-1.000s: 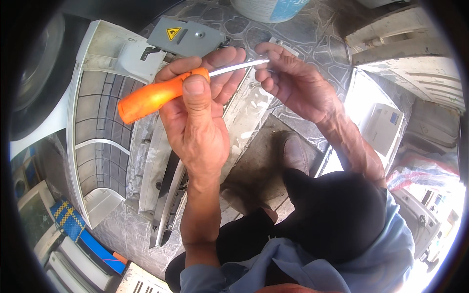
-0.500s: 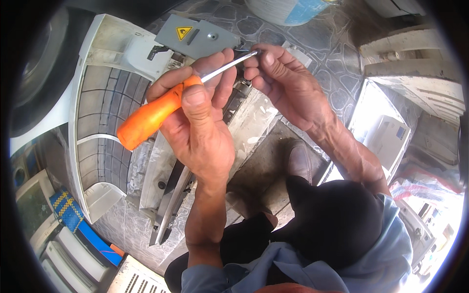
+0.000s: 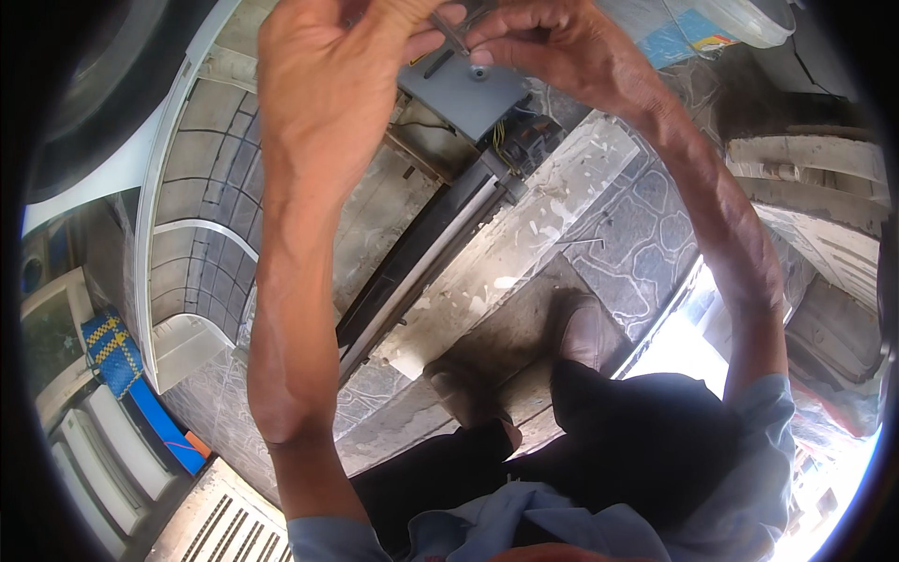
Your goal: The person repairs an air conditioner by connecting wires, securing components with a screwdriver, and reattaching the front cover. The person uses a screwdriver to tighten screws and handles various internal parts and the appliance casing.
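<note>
At the top edge, my left hand (image 3: 323,94) is closed around a screwdriver. Only its metal shaft (image 3: 450,34) shows now; the hand hides the orange handle. Thumb and fingers of my right hand (image 3: 576,51) are pinched together by the shaft's tip. Whatever they hold is too small to make out. Below the hands lies the grey metal box (image 3: 464,98) of an opened wall air conditioner, with loose wires (image 3: 500,145) at its end. From there its long pale body (image 3: 524,225) and a dark bar (image 3: 421,258) run down toward my feet.
A white air conditioner cover with mesh filters (image 3: 201,197) stands at left beside a car tyre (image 3: 84,103). A white bucket (image 3: 749,19) is at the top right. Pale casings (image 3: 805,159) stack at right. My shoes (image 3: 581,330) rest on a board (image 3: 534,290).
Both hands have moved up and away from me with the screwdriver, so its orange handle no longer shows. My view has shifted, and more of the unit's long body is visible.
</note>
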### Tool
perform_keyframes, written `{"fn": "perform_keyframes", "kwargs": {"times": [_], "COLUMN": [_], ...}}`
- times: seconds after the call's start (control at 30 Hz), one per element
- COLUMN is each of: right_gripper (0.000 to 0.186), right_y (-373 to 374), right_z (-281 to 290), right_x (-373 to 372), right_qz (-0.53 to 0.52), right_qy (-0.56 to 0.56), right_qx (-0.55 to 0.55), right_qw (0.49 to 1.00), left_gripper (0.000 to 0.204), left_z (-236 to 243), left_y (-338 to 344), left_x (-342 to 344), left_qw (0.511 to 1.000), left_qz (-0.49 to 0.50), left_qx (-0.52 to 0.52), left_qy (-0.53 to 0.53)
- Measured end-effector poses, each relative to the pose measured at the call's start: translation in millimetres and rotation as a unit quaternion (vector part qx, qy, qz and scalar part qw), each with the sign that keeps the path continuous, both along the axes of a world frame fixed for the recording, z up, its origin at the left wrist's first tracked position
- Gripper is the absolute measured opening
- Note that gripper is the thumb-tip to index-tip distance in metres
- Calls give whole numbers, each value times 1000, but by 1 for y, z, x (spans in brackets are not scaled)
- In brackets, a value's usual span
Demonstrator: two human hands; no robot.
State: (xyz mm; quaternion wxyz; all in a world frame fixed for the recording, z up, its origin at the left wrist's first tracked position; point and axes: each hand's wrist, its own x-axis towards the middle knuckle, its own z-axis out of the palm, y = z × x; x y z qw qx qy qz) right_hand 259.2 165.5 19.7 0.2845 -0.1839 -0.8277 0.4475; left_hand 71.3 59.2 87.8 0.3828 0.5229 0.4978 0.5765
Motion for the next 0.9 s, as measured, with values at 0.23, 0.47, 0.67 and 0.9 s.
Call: {"fn": "perform_keyframes", "kwargs": {"times": [0.23,0.47,0.67,0.9], "right_gripper": [19,18,22,43], "right_y": [2,1,4,11], "right_z": [-23,-24,-10,67], "right_x": [-1,2,10,37], "right_qz": [-4,-13,-3,-36], "right_qy": [-11,-23,-59,2], "right_qx": [-27,-82,-116,87], "right_qw": [1000,996,992,995], "left_gripper": [25,26,24,32], "left_z": [-19,-10,-19,-30], "left_y": [14,14,16,26], "left_x": [-1,-1,-7,-21], "left_qw": [995,991,991,979], "left_qz": [-22,-50,-114,-196], "left_qx": [-30,-38,51,-8], "left_qy": [97,116,57,65]}}
